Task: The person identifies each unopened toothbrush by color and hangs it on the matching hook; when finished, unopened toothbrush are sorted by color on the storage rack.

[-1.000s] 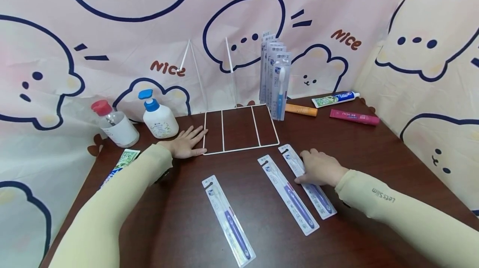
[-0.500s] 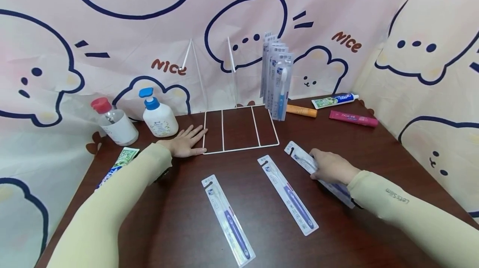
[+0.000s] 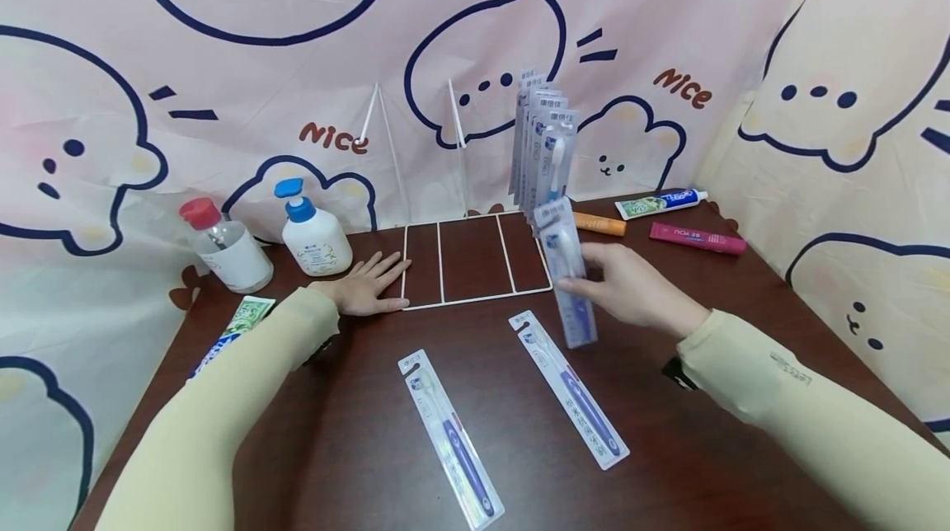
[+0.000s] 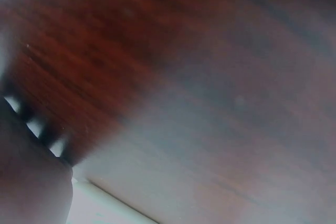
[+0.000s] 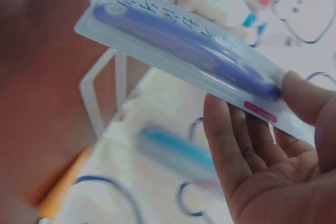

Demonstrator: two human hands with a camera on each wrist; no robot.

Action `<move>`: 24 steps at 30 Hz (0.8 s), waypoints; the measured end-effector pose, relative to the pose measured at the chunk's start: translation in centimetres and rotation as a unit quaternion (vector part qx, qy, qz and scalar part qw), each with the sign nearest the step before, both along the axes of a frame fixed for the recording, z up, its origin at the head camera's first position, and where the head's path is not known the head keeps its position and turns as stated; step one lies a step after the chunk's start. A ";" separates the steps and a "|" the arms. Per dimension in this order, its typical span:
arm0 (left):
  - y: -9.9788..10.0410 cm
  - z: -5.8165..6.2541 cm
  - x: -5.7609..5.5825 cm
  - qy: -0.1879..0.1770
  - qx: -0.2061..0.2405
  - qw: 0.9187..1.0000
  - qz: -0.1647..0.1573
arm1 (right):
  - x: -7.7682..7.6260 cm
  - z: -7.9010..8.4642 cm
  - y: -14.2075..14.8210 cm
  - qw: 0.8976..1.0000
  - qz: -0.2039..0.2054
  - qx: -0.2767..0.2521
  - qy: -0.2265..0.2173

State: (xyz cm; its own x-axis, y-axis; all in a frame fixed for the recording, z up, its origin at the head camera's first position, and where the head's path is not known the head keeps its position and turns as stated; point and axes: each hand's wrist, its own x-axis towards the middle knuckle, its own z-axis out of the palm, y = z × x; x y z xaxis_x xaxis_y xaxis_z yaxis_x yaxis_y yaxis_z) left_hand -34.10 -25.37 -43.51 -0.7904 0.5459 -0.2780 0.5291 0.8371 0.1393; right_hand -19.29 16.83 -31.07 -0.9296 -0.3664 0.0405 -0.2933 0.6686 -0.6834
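Packaged toothbrush (image 3: 564, 253) — purple handle (image 5: 191, 51), clear blister (image 5: 211, 75) — pink label (image 5: 260, 111), dark lettering (image 5: 190, 23).

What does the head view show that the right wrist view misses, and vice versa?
Only the head view shows the pink BE YOU tube and the upper end of the held packaged toothbrush. Only the right wrist shows the palm of the right grip and a small pink label on that packaged toothbrush. Both share the right grip holding it, the orange tube and the white wire rack.
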 end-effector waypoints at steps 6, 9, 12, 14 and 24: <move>0.0 0.4 0.5 0.009 0.006 1.000 -0.007 | -1.3 2.3 -4.5 0.998 0.024 -0.046 0.029; 0.1 0.6 0.7 0.013 0.009 1.000 -0.007 | -2.2 2.8 -6.2 0.998 0.027 -0.053 0.028; 0.1 0.5 0.6 0.014 0.007 1.000 -0.004 | -3.2 3.2 -7.4 0.997 0.027 -0.054 0.042; 0.2 0.3 0.5 0.012 0.002 1.000 -0.002 | -3.8 3.5 -8.0 0.997 0.023 -0.053 0.049; 0.5 0.7 0.7 0.004 -0.006 1.000 0.003 | -6.2 4.0 -9.8 0.997 0.010 -0.044 0.059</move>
